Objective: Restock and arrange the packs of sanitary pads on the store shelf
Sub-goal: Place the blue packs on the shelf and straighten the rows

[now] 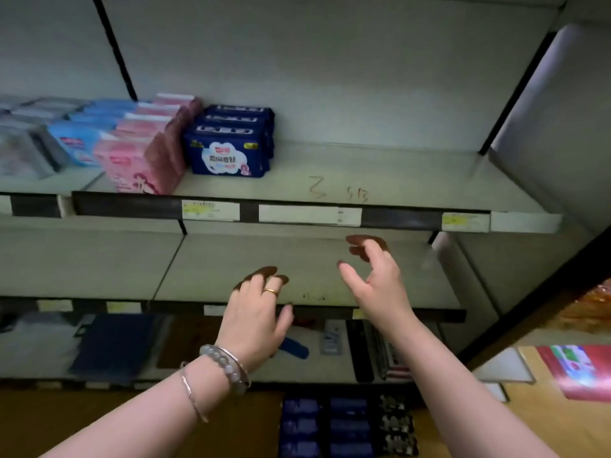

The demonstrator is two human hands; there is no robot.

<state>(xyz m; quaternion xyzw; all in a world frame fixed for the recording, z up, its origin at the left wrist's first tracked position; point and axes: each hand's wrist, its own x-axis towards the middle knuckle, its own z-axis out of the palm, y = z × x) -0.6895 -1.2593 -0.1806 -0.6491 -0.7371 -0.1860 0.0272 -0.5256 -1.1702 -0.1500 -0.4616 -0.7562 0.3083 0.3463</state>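
On the upper shelf (380,180) a row of dark blue pad packs (228,150) stands beside rows of pink packs (142,153) and light blue packs (77,140). My left hand (256,317), with a gold ring and bracelets, hovers over the front edge of the bare middle shelf (205,266), fingers spread and holding nothing. My right hand (373,279) is raised above the same shelf, fingers loosely curved and apart, with nothing in it. More dark blue packs (325,424) lie low down near the floor.
Grey packs (23,143) fill the far left of the upper shelf. The lower shelf (330,368) holds dark flat items and small packets. A slanted black post (529,309) and a red box (582,371) are at the right. Price labels line the shelf edges.
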